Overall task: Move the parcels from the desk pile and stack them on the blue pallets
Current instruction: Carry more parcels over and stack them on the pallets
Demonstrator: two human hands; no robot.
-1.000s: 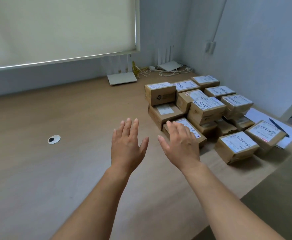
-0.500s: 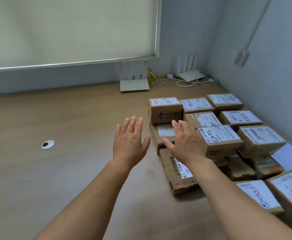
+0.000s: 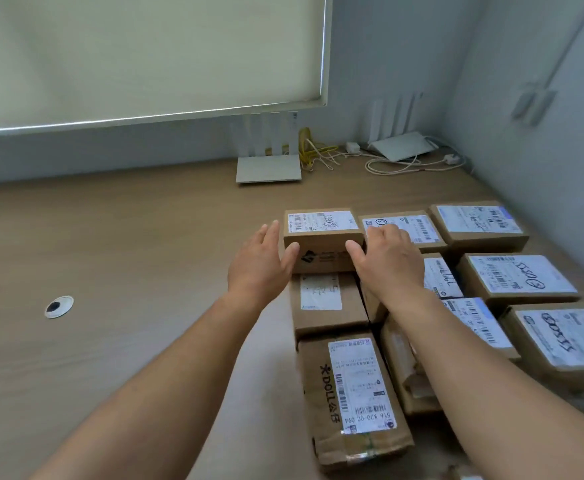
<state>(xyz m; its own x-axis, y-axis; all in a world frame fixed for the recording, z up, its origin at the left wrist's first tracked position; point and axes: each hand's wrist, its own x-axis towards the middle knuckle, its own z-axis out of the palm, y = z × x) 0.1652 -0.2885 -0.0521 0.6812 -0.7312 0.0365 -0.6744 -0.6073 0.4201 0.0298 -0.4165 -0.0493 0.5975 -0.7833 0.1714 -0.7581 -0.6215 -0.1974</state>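
Note:
Several brown cardboard parcels with white labels lie piled on the right of the wooden desk (image 3: 127, 258). The far-left top parcel (image 3: 321, 233) sits between my two hands. My left hand (image 3: 261, 263) is at its left side with straight fingers and the thumb against its front face. My right hand (image 3: 385, 259) is at its right side, fingers straight over the neighbouring parcel (image 3: 418, 228), thumb on the front face. A long parcel marked DOLL (image 3: 352, 393) lies nearest me. No blue pallets are in view.
Two white routers (image 3: 269, 168) (image 3: 401, 147) with yellow and white cables stand along the back wall under a roller blind. A round cable hole (image 3: 58, 306) is in the desk at the left. The grey wall (image 3: 543, 133) bounds the parcels on the right.
Both hands have reached forward from above the near parcels to the two sides of the far-left top parcel. The view has moved closer to the pile.

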